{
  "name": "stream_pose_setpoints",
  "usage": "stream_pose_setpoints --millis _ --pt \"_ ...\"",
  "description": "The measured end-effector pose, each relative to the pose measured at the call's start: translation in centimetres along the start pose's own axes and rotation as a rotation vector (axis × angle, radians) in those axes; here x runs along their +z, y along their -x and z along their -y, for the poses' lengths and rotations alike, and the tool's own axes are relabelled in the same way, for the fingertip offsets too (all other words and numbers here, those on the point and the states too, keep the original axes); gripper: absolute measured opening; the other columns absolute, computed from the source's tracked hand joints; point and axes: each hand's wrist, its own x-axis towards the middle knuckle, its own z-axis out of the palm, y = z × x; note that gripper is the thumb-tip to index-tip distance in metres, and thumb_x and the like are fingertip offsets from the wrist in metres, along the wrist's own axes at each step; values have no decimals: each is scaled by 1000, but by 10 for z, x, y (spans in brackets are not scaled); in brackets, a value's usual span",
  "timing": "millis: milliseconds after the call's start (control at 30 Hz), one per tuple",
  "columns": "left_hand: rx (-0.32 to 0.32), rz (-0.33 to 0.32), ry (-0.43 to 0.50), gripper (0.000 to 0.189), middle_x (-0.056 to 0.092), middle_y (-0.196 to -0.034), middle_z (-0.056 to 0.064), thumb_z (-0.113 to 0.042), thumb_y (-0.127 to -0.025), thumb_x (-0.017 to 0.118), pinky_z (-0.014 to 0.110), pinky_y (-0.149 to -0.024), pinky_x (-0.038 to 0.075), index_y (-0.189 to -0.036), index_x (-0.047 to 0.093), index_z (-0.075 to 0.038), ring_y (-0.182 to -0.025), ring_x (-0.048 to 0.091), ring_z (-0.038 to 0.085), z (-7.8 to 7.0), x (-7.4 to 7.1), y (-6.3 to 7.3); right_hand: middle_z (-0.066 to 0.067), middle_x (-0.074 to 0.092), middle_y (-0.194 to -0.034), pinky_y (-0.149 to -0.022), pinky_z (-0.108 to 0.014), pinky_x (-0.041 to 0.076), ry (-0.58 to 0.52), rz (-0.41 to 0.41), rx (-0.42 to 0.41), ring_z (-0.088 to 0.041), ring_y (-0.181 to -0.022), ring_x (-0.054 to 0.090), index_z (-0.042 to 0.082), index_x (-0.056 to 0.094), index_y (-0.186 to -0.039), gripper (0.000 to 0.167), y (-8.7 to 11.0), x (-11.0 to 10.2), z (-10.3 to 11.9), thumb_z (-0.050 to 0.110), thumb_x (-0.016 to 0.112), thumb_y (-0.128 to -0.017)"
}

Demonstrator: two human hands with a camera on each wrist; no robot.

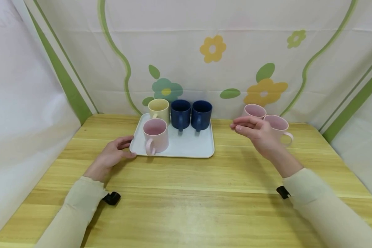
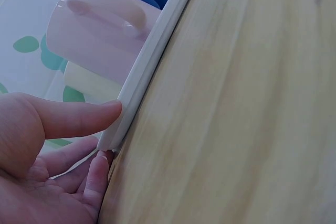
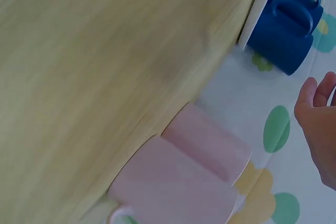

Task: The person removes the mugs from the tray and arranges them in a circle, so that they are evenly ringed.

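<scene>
My left hand [image 1: 111,154] is at the left front corner of a white tray [image 1: 186,146]. In the left wrist view the thumb [image 2: 84,119] lies against the tray's rim, with the other fingers round the corner. On the tray stand a pink mug [image 1: 159,139] near that hand, a pale yellow mug [image 1: 161,108] behind it, and two dark blue mugs [image 1: 180,115] [image 1: 201,115] side by side. My right hand [image 1: 257,132] is raised above the table, holding nothing, its fingers loosely bent and pointing left. Just beyond it stand two pink mugs [image 1: 276,123] [image 1: 255,111], partly hidden by the hand.
The wooden table [image 1: 192,206] carries the tray at its back, left of the middle. A white cloth [image 1: 179,41] with flower prints hangs behind the table's far edge. More cloth hangs at both sides.
</scene>
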Motion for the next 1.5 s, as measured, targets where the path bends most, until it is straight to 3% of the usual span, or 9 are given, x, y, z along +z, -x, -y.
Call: stream_pose_setpoints --millis 267,633,900,1033,1300,1500 --pt "4 -4 -5 87 41 -166 27 -5 -93 76 57 -127 25 -167 31 -5 -155 35 43 2 0 -1 1 81 -110 -99 -24 58 92 30 56 -13 -108 76 -8 68 -122 23 -17 31 -6 0 67 -101" --pt "18 3 -12 88 38 -168 27 -6 -94 76 59 -127 26 -168 29 -6 -156 34 42 1 -3 0 5 78 -113 -101 -23 57 112 78 139 -12 -114 74 -6 66 -129 29 -35 68 -6 6 68 -102" --pt "15 -7 -23 88 38 -168 27 -6 -94 76 58 -126 26 -168 28 -6 -156 34 42 4 -7 3 -4 77 -122 -99 -25 57 137 115 166 -23 -118 71 -4 67 -131 32 -45 94 -9 7 69 -101" --pt "8 -6 -28 89 38 -168 27 -8 -94 76 58 -126 26 -168 28 -7 -156 33 43 4 -7 4 -9 76 -124 -100 -28 58 85 111 195 -32 -124 68 -6 67 -131 32 -47 107 -12 4 68 -100" --pt "-6 9 -19 89 37 -169 24 -8 -95 76 59 -128 24 -169 27 -9 -157 32 42 4 -4 -1 -9 77 -123 -104 -36 59 21 130 254 -16 -106 73 -5 67 -131 32 -47 130 -19 0 67 -99" --pt "-3 11 -17 89 38 -169 25 -7 -94 77 59 -128 24 -169 28 -8 -157 32 42 1 -1 -2 -15 76 -127 -106 -37 58 33 155 275 -13 -105 75 -4 67 -131 32 -46 142 -22 0 66 -100"
